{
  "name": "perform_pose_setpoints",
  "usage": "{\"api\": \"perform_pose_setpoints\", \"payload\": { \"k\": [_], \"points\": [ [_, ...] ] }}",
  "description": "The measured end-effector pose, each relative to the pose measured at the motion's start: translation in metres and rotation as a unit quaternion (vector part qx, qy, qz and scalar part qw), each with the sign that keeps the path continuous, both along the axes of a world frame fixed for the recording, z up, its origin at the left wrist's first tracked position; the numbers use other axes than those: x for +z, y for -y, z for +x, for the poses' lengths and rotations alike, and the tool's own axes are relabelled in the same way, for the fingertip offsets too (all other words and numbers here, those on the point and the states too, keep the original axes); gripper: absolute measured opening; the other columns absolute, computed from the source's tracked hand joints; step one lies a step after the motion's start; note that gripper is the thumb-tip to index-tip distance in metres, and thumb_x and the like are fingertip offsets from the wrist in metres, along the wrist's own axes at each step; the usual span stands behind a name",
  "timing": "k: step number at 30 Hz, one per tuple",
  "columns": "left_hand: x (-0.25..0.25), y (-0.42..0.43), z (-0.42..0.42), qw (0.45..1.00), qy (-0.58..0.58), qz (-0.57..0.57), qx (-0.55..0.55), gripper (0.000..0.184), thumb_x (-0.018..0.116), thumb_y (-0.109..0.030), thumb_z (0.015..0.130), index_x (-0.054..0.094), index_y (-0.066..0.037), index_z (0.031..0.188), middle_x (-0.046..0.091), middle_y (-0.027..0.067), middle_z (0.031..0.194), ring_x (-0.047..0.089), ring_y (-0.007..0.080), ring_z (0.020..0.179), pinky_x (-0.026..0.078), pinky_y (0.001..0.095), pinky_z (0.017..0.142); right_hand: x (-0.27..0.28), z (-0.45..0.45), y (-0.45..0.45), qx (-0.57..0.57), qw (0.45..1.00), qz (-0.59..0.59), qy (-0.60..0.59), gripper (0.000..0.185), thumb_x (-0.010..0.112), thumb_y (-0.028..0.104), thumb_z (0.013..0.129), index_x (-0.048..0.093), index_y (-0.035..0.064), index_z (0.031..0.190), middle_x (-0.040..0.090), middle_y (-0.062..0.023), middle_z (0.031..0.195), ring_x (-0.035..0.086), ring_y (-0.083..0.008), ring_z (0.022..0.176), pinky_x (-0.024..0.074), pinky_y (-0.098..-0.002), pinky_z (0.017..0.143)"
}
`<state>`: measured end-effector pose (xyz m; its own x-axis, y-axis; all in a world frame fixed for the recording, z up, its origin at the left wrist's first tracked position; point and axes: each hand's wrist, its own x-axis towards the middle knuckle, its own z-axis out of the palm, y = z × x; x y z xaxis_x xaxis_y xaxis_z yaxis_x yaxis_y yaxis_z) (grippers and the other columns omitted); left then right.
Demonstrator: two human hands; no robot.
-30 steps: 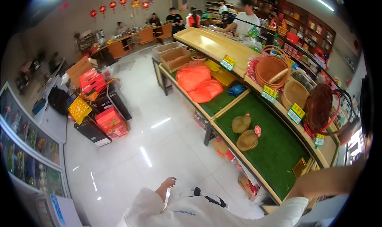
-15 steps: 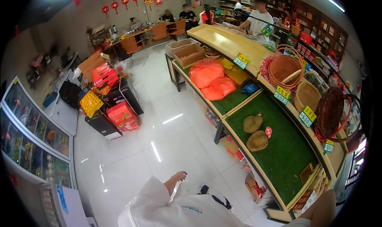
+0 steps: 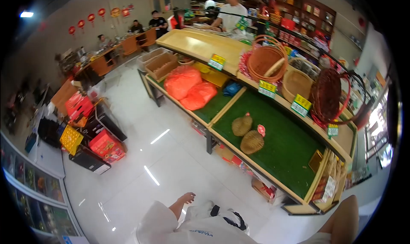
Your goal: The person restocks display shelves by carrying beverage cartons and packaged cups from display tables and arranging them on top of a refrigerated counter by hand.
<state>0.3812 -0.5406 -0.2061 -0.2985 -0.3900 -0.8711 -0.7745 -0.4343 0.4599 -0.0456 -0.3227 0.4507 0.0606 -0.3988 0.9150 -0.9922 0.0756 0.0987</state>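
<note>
My left hand (image 3: 187, 198) hangs in front of my white shirt (image 3: 171, 227), above the tiled floor. Its fingers are loosely bent and slightly apart, and nothing shows in them. Only my right arm (image 3: 345, 218) appears, at the lower right; that hand is out of view. To the right of my left hand, two spiky durians (image 3: 252, 143) lie side by side on the green mat (image 3: 282, 152) of a display stand. Red plastic bags (image 3: 183, 81) sit further back on the stand, beside a blue bag (image 3: 232, 89).
Baskets (image 3: 267, 62) and price tags (image 3: 267, 88) line the stand's upper shelf. Stacked boxes (image 3: 106, 145) stand on the floor to the left, near a glass-door fridge (image 3: 38, 197). A person in a white shirt (image 3: 232, 15) stands behind the stand; others sit at the back.
My view has turned to the right, so the stand and boxes sit further left in the picture. My left hand stays low in front of me, and the durians lie unmoved.
</note>
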Motion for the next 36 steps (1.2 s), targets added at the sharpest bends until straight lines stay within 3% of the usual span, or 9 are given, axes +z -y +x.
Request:
{"api": "perform_pose_setpoints", "payload": {
  "k": [5, 6, 8, 10, 18, 21, 23, 28, 36],
  "points": [
    [0.001, 0.023, -0.043, 0.99, -0.099, -0.099, -0.01, 0.032, 0.053, -0.031, 0.087, 0.057, -0.018, 0.116, 0.063, 0.0034, 0.077, 0.059, 0.016, 0.061, 0.047, 0.0335, 0.05, -0.015, 0.004, -0.058, -0.038, 0.999, 0.002, 0.005, 0.055, 0.037, 0.033, 0.098, 0.033, -0.0041, 0.139, 0.041, -0.0155, 0.14, 0.042, -0.0249, 0.126, 0.0312, -0.0382, 0.107],
    [-0.058, 0.042, -0.038, 0.957, -0.249, 0.1, 0.112, 0.033, 0.052, -0.027, 0.087, 0.056, -0.017, 0.118, 0.064, 0.0041, 0.082, 0.06, 0.0159, 0.064, 0.048, 0.0335, 0.053, -0.016, 0.008, -0.074, -0.048, 0.999, 0.006, 0.01, 0.055, 0.037, 0.033, 0.098, 0.033, -0.004, 0.139, 0.041, -0.0155, 0.14, 0.042, -0.0249, 0.126, 0.0312, -0.0383, 0.107],
    [0.014, 0.025, -0.08, 0.985, -0.14, -0.1, 0.004, 0.035, 0.05, -0.025, 0.087, 0.055, -0.017, 0.12, 0.065, 0.0042, 0.087, 0.061, 0.016, 0.067, 0.049, 0.0332, 0.058, -0.013, 0.016, -0.111, -0.067, 0.998, 0.009, 0.006, 0.055, 0.037, 0.033, 0.098, 0.033, -0.004, 0.139, 0.041, -0.0156, 0.14, 0.042, -0.025, 0.127, 0.031, -0.0383, 0.107],
    [0.046, 0.021, -0.118, 0.987, -0.124, -0.102, -0.017, 0.035, 0.049, -0.023, 0.087, 0.054, -0.018, 0.121, 0.064, 0.005, 0.09, 0.06, 0.0152, 0.068, 0.049, 0.032, 0.058, -0.021, 0.009, -0.146, -0.076, 0.997, -0.009, -0.008, 0.055, 0.037, 0.033, 0.098, 0.033, -0.0039, 0.139, 0.04, -0.0156, 0.141, 0.042, -0.025, 0.127, 0.0309, -0.0384, 0.108],
    [0.025, -0.09, -0.249, 0.987, 0.002, -0.104, -0.125, 0.031, 0.05, -0.027, 0.087, 0.058, -0.017, 0.116, 0.064, 0.0066, 0.087, 0.06, 0.016, 0.066, 0.05, 0.034, 0.057, -0.149, -0.063, -0.393, -0.265, 0.949, -0.139, 0.096, 0.056, 0.036, 0.033, 0.099, 0.032, -0.0038, 0.14, 0.04, -0.0156, 0.142, 0.041, -0.0252, 0.129, 0.0304, -0.0386, 0.109],
    [0.045, -0.155, -0.287, 0.958, -0.022, -0.175, -0.226, 0.033, 0.051, -0.02, 0.084, 0.06, -0.014, 0.115, 0.065, 0.0074, 0.085, 0.06, 0.0176, 0.063, 0.05, 0.0346, 0.053, -0.303, -0.081, -0.449, -0.378, 0.723, -0.239, 0.526, 0.048, 0.045, 0.026, 0.098, 0.039, -0.0021, 0.136, 0.047, -0.0195, 0.134, 0.047, -0.0277, 0.121, 0.0394, -0.0359, 0.1],
    [-0.038, -0.166, -0.314, 0.824, -0.162, -0.424, -0.338, 0.03, 0.052, -0.017, 0.082, 0.064, -0.01, 0.108, 0.067, 0.0113, 0.087, 0.061, 0.0205, 0.062, 0.051, 0.0363, 0.056, -0.39, -0.055, -0.48, -0.405, 0.633, -0.155, 0.641, 0.04, 0.051, 0.017, 0.095, 0.046, -0.0027, 0.13, 0.057, -0.0172, 0.119, 0.055, -0.0243, 0.108, 0.0436, -0.034, 0.094],
    [0.008, -0.234, -0.438, 0.844, -0.203, -0.333, -0.367, 0.03, 0.057, -0.008, 0.076, 0.063, -0.011, 0.105, 0.059, 0.02, 0.103, 0.054, 0.0356, 0.1, 0.045, 0.0394, 0.089, -0.558, 0.007, -0.557, -0.337, 0.284, -0.254, 0.861, 0.037, 0.054, 0.032, 0.087, 0.053, 0.0082, 0.116, 0.067, -0.0094, 0.093, 0.058, -0.0134, 0.069, 0.0403, -0.0231, 0.053],
    [0.045, -0.323, -0.605, 0.833, -0.298, -0.271, -0.379, 0.035, 0.061, -0.011, 0.079, 0.057, -0.006, 0.114, 0.055, 0.0204, 0.109, 0.053, 0.035, 0.104, 0.046, 0.0387, 0.089, -0.529, -0.205, -0.473, -0.159, 0.388, -0.065, 0.906, 0.049, 0.051, 0.032, 0.09, 0.046, 0.0041, 0.13, 0.063, -0.0146, 0.109, 0.063, -0.0219, 0.094, 0.0473, -0.0304, 0.078]
  ]
}}
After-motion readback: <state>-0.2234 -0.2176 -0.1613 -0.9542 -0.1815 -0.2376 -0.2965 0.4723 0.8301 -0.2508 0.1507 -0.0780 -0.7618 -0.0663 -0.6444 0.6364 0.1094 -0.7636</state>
